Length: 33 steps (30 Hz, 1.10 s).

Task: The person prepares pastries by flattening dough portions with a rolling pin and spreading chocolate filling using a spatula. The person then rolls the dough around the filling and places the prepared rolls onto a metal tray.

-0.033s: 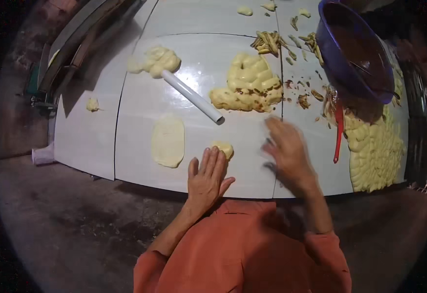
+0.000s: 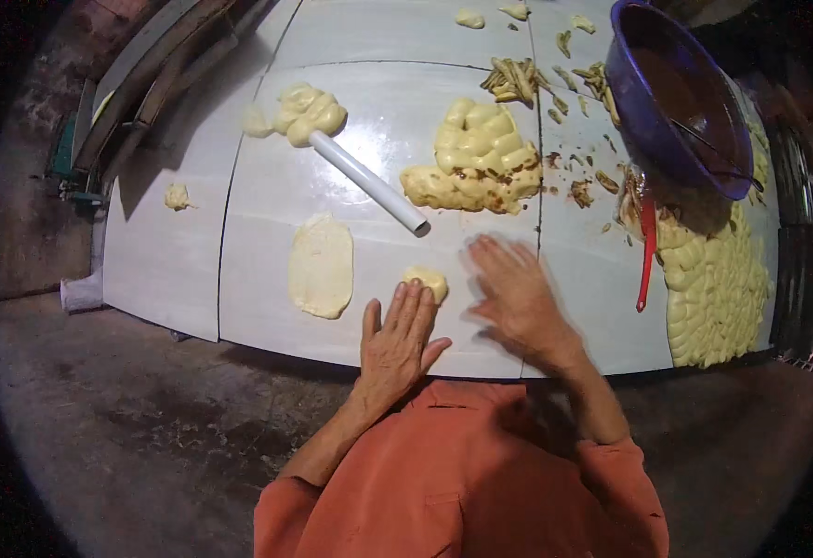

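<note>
- On the left of our white table point(image 2: 262, 237), we see a dough scrap point(image 2: 177, 196).
- Next, an oval dough sheet point(image 2: 321, 270) lies flat on the near side; a dough lump point(image 2: 309, 112) sits farther off.
- A white tube point(image 2: 369, 183) slants from that lump toward the middle.
- Our left hand point(image 2: 397, 335) lies palm down, fingers straight and grasping nothing, its fingertips on the near left edge of a small dough piece point(image 2: 429, 281), which lies near us, right of the sheet.
- Beyond it, we see a dough mound point(image 2: 481, 138) with brown bits.
- Our right hand point(image 2: 520, 302), blurred and spread, grips nothing just right of the small dough piece; we cannot tell whether it touches the table.
- On the right are a red handle point(image 2: 647, 256), a purple basin point(image 2: 618, 88) and, nearer, many pale dough pieces point(image 2: 718, 293).
</note>
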### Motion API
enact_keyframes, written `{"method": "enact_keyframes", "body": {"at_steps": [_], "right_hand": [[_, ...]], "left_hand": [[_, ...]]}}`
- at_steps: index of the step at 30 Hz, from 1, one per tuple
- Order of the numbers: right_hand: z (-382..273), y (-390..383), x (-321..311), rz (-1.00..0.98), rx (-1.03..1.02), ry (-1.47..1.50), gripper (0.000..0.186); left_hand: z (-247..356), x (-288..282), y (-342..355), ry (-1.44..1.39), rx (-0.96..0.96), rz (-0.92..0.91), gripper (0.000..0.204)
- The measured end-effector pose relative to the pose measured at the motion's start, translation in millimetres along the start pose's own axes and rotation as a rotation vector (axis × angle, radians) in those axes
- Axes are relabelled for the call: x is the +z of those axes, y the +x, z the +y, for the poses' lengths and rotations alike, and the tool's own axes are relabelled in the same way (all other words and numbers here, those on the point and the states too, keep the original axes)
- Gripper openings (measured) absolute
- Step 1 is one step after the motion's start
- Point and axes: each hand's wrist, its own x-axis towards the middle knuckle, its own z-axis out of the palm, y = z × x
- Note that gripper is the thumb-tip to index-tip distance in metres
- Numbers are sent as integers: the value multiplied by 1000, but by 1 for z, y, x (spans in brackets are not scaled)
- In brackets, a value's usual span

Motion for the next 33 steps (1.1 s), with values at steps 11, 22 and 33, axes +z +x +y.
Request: {"method": "enact_keyframes", "body": {"at_steps": [11, 22, 33], "right_hand": [[-15, 22, 51, -245, -187, -27, 89], [-4, 32, 30, -258, -158, -167, 66], [-7, 142, 68, 189, 50, -460, 43]], "left_hand": [[3, -27, -25, -38, -99, -125, 75], [-9, -18, -1, 77, -42, -138, 82], [-18, -31, -5, -99, -83, -66, 88]]}}
